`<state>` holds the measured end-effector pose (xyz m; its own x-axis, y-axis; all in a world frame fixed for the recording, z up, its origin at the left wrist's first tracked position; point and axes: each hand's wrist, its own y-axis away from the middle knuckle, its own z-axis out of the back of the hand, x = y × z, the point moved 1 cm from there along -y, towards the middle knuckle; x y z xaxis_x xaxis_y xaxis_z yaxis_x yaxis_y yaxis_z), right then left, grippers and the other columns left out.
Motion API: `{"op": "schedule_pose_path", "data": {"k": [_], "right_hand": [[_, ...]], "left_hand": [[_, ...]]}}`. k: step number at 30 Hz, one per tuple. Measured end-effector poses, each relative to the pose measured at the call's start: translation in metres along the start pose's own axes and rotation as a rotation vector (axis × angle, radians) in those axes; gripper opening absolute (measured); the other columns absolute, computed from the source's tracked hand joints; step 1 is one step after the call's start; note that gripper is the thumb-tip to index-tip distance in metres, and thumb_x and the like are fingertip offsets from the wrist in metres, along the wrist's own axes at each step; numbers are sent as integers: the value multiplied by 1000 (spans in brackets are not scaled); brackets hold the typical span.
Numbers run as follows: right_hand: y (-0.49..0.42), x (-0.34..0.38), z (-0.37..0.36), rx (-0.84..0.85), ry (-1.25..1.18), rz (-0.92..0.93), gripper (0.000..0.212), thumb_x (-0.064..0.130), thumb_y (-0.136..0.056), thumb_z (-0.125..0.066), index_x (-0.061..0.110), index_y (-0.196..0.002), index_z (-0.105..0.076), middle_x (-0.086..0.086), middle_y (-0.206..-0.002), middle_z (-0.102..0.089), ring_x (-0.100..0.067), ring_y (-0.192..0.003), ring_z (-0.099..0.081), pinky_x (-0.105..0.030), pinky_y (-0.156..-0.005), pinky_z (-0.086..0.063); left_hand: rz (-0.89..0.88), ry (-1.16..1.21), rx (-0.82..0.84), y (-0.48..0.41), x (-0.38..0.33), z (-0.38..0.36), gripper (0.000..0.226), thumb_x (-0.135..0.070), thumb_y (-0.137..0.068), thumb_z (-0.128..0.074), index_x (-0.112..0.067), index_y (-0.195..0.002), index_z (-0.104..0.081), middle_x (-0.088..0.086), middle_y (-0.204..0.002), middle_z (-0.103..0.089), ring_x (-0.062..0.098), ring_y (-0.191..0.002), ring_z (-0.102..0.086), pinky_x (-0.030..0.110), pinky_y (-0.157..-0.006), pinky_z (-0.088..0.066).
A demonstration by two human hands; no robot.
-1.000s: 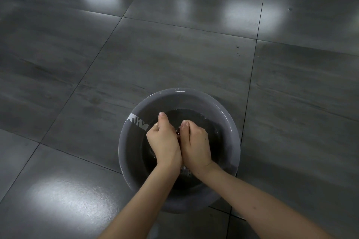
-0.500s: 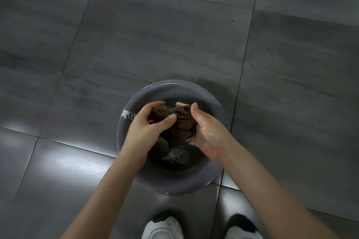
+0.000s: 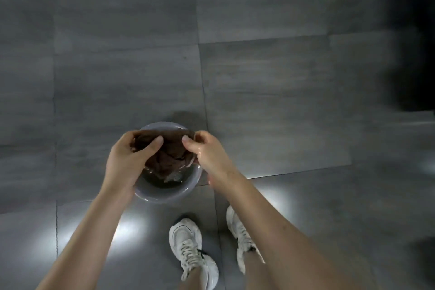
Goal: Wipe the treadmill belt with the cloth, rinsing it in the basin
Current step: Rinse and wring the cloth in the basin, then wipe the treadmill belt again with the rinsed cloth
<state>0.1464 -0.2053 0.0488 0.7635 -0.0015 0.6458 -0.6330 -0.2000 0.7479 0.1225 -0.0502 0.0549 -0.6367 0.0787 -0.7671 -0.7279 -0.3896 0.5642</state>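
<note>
A wet dark brown cloth (image 3: 170, 155) hangs bunched above a grey plastic basin (image 3: 164, 192) that stands on the tiled floor. My left hand (image 3: 128, 160) grips the cloth's left side, thumb across its front. My right hand (image 3: 207, 150) pinches the cloth's right top corner. The cloth's lower end dangles just over the dark water in the basin. The hands and cloth hide most of the basin's inside. No treadmill belt can be made out.
Grey glossy floor tiles (image 3: 270, 89) spread all round the basin. My two white sneakers (image 3: 190, 249) stand just behind it. A dark blurred shape (image 3: 414, 42) fills the right edge of the view.
Both hands were down in the basin water a second ago; they have lifted the cloth out and spread it between them. The view has risen, and my shoes now show.
</note>
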Motion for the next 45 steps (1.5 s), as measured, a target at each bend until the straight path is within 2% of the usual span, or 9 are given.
{"op": "schedule_pose_path", "data": {"k": [7, 10, 15, 19, 24, 27, 34, 38, 45], "right_hand": [[152, 94, 143, -396, -99, 166, 11, 12, -90, -60, 9, -86, -50, -7, -79, -47, -17, -75, -46, -29, -69, -39], [217, 113, 216, -531, -216, 216, 15, 9, -91, -58, 12, -82, -47, -7, -79, -47, -17, -74, -46, -28, -65, -39], [307, 125, 338, -737, -349, 296, 22, 12, -89, -60, 16, -75, -44, -9, -76, -45, -22, -71, -44, -38, -62, -36], [362, 134, 435, -886, -371, 327, 21, 8, -90, -59, 14, -75, -46, -11, -77, -53, -20, -73, -52, -37, -67, -43], [398, 155, 549, -1026, -321, 352, 9, 10, -90, -61, 10, -84, -54, -12, -82, -63, -23, -77, -60, -39, -75, -52], [402, 174, 609, -1058, -309, 355, 3, 10, -91, -60, 8, -90, -58, -18, -89, -68, -27, -81, -66, -39, -75, -55], [343, 237, 779, -1058, -250, 320, 6, 9, -93, -56, 4, -96, -59, -13, -84, -70, -19, -69, -66, -32, -49, -52], [295, 265, 883, -1042, -208, 317, 5, 12, -93, -57, 10, -95, -61, -8, -84, -71, -19, -75, -68, -34, -56, -54], [220, 309, 1051, -901, -147, 325, 8, 5, -92, -56, 11, -94, -62, 0, -74, -70, -12, -63, -65, -23, -50, -51]], "left_hand": [[19, -16, 577, 108, -152, -107, 32, -1, -73, -72, -7, -104, -64, 16, -97, -71, 32, -95, -67, 30, -75, -58], [-35, -128, 724, 159, -202, -180, 29, -3, -72, -76, -12, -98, -66, 7, -91, -73, 30, -95, -68, 37, -81, -57], [-191, -270, 814, 247, -265, -312, 31, -26, -57, -77, -23, -87, -68, 1, -87, -72, 24, -90, -67, 53, -90, -50], [-288, -308, 864, 311, -293, -419, 19, -10, -74, -78, -20, -87, -68, 2, -88, -72, 21, -87, -67, 52, -87, -52], [-388, -343, 888, 358, -321, -532, 21, -27, -77, -77, -21, -93, -65, -4, -90, -70, 14, -86, -66, 36, -75, -55], [-387, -339, 936, 368, -336, -590, 20, -28, -78, -76, -21, -94, -65, -6, -90, -69, 13, -86, -66, 29, -68, -52], [-272, -260, 937, 327, -372, -778, 29, -18, -78, -76, -18, -105, -65, -4, -98, -68, 15, -94, -64, 33, -82, -53], [-248, -199, 918, 297, -384, -887, 27, -17, -75, -78, -18, -100, -66, -4, -94, -68, 16, -92, -65, 38, -83, -54], [-176, -142, 934, 253, -404, -1036, 32, -22, -80, -74, -18, -110, -63, 1, -100, -64, 13, -88, -64, 20, -57, -53]]}}
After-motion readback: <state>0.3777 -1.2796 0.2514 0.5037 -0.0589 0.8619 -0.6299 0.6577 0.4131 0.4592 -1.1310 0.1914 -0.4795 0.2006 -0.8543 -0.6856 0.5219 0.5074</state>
